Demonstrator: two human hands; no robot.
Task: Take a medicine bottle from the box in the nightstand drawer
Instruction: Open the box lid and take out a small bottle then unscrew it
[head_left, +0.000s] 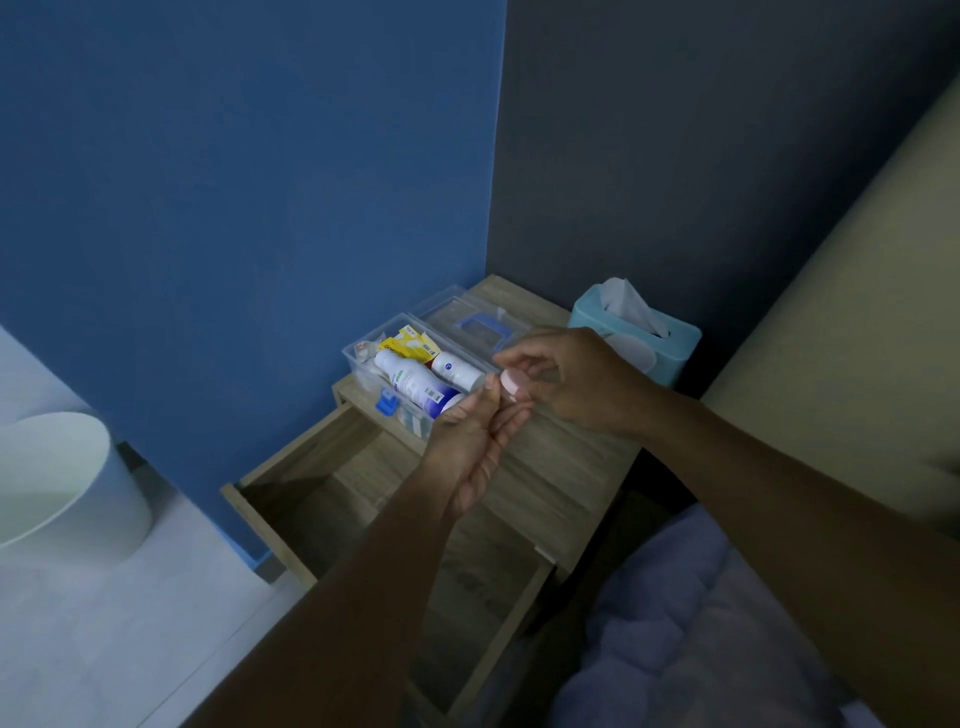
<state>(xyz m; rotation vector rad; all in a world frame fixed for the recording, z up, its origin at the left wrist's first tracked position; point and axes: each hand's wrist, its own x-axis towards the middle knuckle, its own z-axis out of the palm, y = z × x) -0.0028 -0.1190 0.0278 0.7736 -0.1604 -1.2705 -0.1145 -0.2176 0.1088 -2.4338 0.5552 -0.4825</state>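
Note:
A clear plastic box (358, 364) stands on top of the wooden nightstand (561, 467), its lid (467, 322) folded back behind it. Inside lie a large white bottle (410, 384), a smaller white bottle (457, 369) and a yellow packet (408, 343). Both hands meet just right of the box around a small item with a pale pink round cap (511, 383). My left hand (478, 441) cups it from below, palm up. My right hand (566, 374) pinches the cap from above. The item's body is hidden by my fingers. The drawer (322, 483) below is pulled out.
A teal tissue box (634, 338) stands at the nightstand's back right corner. A white bin (57, 478) sits on the floor to the left, by the blue wall. The bed with a lilac blanket (701, 623) lies at the lower right.

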